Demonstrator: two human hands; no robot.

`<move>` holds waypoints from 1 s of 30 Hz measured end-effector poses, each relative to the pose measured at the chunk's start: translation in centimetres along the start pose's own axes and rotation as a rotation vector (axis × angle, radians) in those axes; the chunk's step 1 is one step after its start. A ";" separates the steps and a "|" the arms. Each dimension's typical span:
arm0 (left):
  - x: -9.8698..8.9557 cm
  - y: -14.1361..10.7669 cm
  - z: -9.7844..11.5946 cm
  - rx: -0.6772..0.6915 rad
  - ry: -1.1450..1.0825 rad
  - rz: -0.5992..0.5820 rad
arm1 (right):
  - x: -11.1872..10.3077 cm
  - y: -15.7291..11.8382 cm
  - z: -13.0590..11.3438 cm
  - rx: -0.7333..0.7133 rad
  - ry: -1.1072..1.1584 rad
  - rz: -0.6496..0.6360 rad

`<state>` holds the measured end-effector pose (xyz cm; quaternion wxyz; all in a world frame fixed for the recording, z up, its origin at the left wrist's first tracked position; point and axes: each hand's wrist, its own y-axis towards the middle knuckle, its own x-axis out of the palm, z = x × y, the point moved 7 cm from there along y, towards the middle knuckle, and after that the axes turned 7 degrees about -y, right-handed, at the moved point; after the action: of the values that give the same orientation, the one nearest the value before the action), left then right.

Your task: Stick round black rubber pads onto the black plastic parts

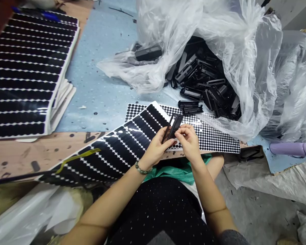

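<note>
As the left hand (pixel 155 147) and right hand (pixel 189 142) hold a black plastic part (pixel 172 128) in narrow grips above the sticker sheet (pixel 206 134), steadiness matters.

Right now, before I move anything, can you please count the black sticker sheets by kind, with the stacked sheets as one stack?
Sheet of small round black stickers: 1
Sheet with long rows of black stickers: 1
Stack of sheets with black rows: 1
Total: 3
</note>
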<state>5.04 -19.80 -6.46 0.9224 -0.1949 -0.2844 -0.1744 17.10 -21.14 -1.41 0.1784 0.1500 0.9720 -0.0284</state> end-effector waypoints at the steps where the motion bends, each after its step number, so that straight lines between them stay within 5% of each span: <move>1: 0.0 0.0 0.0 0.016 0.024 -0.003 | 0.1 -0.1 -0.1 -0.007 -0.032 -0.003; 8: -0.7 -0.1 0.5 0.123 0.239 0.034 | 0.2 0.3 1.1 0.030 -0.153 0.063; 17: -3.7 1.3 3.7 0.121 0.083 0.186 | 2.1 2.1 4.1 0.035 -0.474 -0.057; 22: -2.8 2.7 2.1 0.065 0.066 0.144 | 2.3 2.3 6.9 0.246 -0.328 -0.141; 30: -3.3 5.0 -1.1 -0.148 0.048 0.196 | 0.8 2.1 5.7 -0.013 -0.532 0.041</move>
<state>5.15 -15.33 -10.57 0.9246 -0.2851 -0.2283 -0.1082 18.91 -19.57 -7.03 0.4291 0.1556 0.8879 -0.0571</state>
